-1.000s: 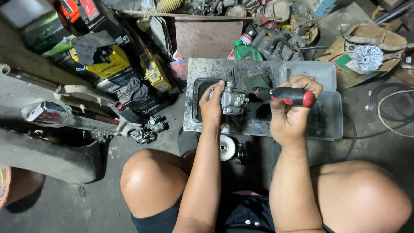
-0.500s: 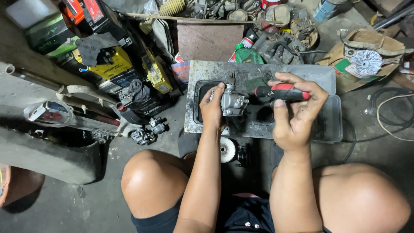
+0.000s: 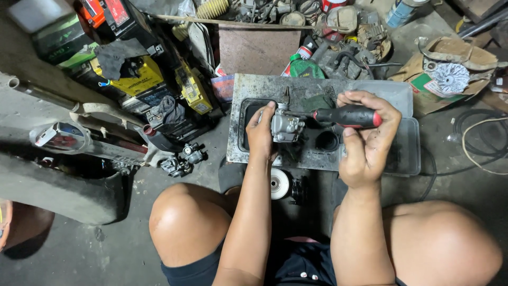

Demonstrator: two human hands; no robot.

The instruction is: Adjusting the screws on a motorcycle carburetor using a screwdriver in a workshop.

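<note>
Grey carburettor [image 3: 287, 127] half-hidden in left hand [image 3: 262, 135]; right hand [image 3: 368, 135] fingers grip red-black screwdriver [image 3: 346, 116], tip hidden.

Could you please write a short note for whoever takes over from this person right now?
Left hand: holds a small grey metal carburettor upright over the grey tray.
Right hand: grips a screwdriver with a black and red handle, lying level, its tip pointing at the carburettor's side.
Around: a white round part lies on the floor between the knees; more small engine parts lie left of the tray; yellow boxes stand behind them.
Done: the carburettor is lifted and the tool is on it.
Left: whether any screw is out cannot be told from here.
</note>
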